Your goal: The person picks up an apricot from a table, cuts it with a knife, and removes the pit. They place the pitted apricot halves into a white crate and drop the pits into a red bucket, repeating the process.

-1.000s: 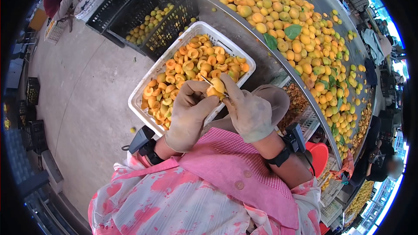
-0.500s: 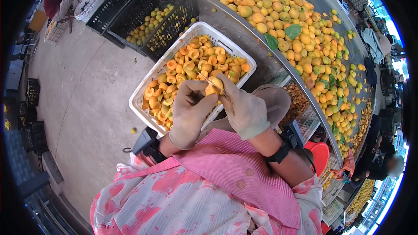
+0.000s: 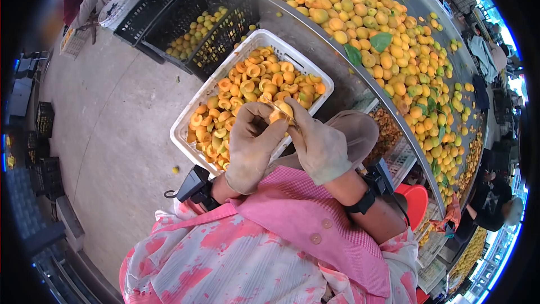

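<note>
My left hand (image 3: 250,149), in a pale glove, pinches an orange-yellow apricot (image 3: 280,112) between thumb and fingers. Close against it on the right, my gloved right hand (image 3: 320,143) grips a thin blade (image 3: 268,101) that lies across the fruit. Most of its handle is hidden in the fingers. Both hands are over the near right rim of a white plastic crate (image 3: 179,129), which is full of halved apricots (image 3: 247,79).
A metal-edged table (image 3: 368,81) heaped with whole apricots (image 3: 394,50) runs along the right. Black crates (image 3: 222,36) stand beyond the white one. Below the table edge are cut pieces (image 3: 385,129) and a red stool (image 3: 415,205). Another person (image 3: 495,205) is at far right.
The view has shifted slightly. Both hands stay together at the apricot, with only small finger movements.
</note>
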A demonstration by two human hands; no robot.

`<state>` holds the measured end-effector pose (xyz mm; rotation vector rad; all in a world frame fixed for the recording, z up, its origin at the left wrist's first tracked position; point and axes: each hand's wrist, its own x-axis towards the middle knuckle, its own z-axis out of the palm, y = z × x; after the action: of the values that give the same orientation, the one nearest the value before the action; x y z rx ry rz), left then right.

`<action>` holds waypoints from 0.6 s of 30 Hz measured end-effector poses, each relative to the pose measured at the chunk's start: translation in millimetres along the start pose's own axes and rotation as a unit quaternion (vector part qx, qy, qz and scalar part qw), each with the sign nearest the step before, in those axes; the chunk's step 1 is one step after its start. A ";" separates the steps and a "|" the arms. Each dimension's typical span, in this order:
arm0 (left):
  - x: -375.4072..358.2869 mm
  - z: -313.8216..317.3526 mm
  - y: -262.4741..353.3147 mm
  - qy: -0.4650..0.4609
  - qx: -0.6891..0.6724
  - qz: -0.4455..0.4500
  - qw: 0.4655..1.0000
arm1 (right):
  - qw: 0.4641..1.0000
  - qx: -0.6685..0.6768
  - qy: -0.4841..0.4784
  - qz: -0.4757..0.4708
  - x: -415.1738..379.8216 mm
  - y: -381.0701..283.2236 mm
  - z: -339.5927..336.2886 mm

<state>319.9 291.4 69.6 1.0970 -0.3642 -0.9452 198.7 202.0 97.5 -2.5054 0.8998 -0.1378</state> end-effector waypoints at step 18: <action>-2.2 -4.5 -5.0 -0.042 -0.068 -0.036 0.996 | 0.888 0.437 -0.048 0.136 10.7 22.9 -6.3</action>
<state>319.3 295.2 63.6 0.9521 -0.3260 -1.0664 192.3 177.4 91.8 -1.5246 0.8755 -0.2552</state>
